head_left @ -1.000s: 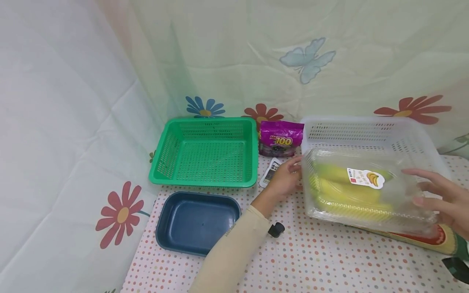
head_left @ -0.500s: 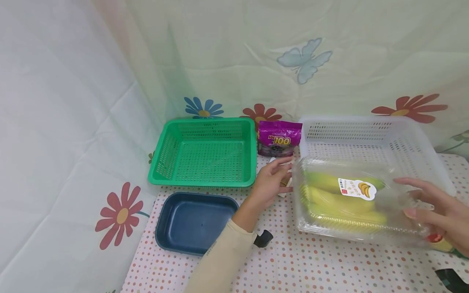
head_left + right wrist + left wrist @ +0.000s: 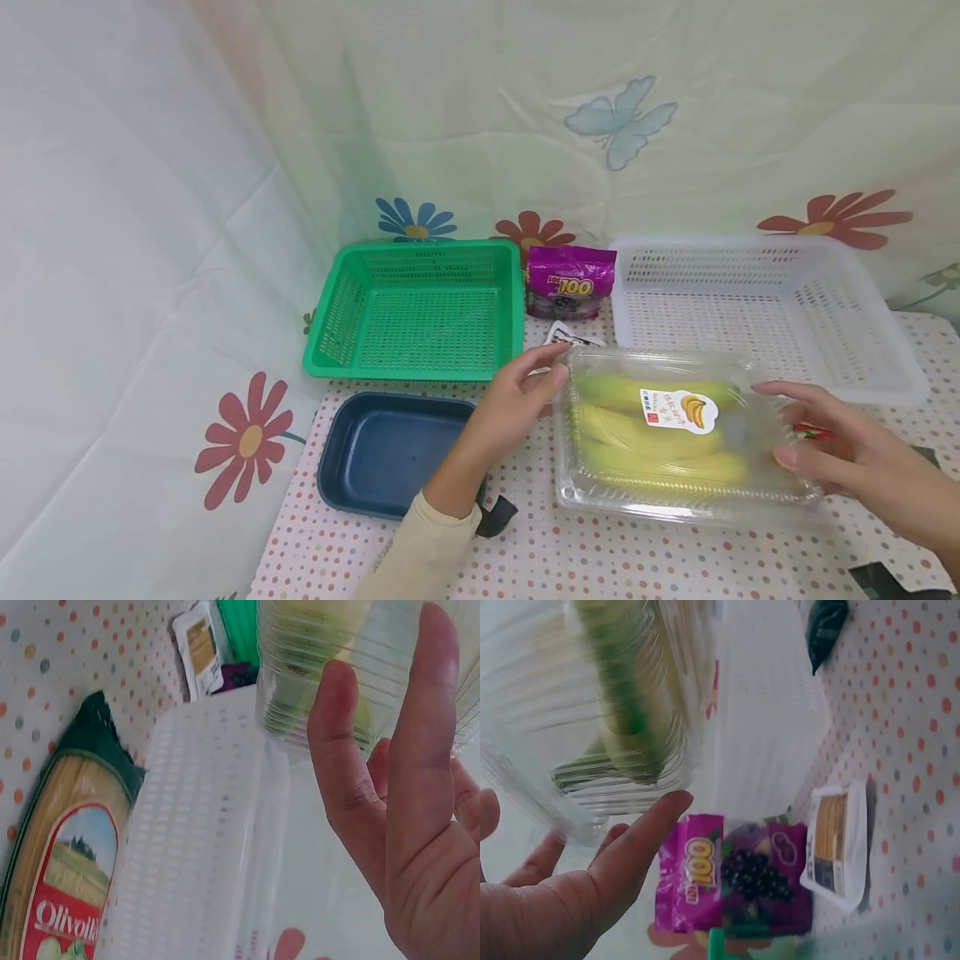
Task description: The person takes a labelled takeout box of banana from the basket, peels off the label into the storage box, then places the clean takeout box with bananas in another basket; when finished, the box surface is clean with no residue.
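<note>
A clear plastic clamshell box of bananas (image 3: 652,442), with a banana sticker on its lid, is held up over the table in front of the white basket. My right hand (image 3: 862,462) grips its right end, thumb on the near side; the right wrist view shows those fingers (image 3: 334,712) against the ribbed wall. At the left end, my left hand (image 3: 517,408) has its thumb and fingers around the upper corner. In the left wrist view, its index finger (image 3: 641,836) stretches along the box's ribbed end (image 3: 622,735).
Behind the box stands a white basket (image 3: 892,333), with a purple candy bag (image 3: 570,283) beside it. A small white packet (image 3: 840,847) lies nearby. Further left are a green basket (image 3: 315,358) and a blue tray (image 3: 330,475). A spaghetti pack (image 3: 75,862) lies on the dotted table.
The box of bananas has moved left and toward me, away from the white basket, in my right hand. My left hand has drawn back and now meets the box's left end.
</note>
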The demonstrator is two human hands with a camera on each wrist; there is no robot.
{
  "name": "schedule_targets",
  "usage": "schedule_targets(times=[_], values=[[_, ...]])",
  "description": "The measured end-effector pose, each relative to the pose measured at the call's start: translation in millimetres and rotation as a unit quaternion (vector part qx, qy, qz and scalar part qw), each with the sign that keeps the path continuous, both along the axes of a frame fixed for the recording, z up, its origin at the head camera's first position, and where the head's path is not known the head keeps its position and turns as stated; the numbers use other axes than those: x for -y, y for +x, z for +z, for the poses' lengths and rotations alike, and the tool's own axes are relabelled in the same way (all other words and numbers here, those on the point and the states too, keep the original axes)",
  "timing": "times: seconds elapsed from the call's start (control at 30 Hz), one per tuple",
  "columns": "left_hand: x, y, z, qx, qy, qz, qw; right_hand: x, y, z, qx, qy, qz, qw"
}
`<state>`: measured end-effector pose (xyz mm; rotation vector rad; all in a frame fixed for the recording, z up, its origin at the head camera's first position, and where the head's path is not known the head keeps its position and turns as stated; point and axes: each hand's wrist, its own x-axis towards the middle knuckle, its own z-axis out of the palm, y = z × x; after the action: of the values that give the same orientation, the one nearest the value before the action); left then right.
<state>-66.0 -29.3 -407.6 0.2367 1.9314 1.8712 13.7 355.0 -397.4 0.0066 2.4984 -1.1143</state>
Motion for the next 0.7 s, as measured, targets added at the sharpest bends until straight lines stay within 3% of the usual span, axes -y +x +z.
schedule_targets(times=[0.1, 0.27, 0.5, 0.7], values=[[12.0, 5.5, 0.2, -0.003, -0.007, -0.019, 0.9998, 9.8, 2.5, -1.5, -0.011, -0.008, 0.013, 0.9998], [28.0, 11.5, -2.4, 0.016, 0.006, -0.034, 0.9993, 23.0, 3.4, -4.8, 0.012, -0.052, 0.029, 0.9982], [43.9, 19.1, -9.1, 0.022, -0.007, -0.031, 0.9992, 41.4, 3.7, -13.7, 0.048, -0.151, 0.045, 0.9864], [52.5, 27.5, -18.0, 0.034, -0.027, -0.024, 0.9988, 48.7, 4.4, -20.7, 0.073, -0.171, 0.051, 0.9813]])
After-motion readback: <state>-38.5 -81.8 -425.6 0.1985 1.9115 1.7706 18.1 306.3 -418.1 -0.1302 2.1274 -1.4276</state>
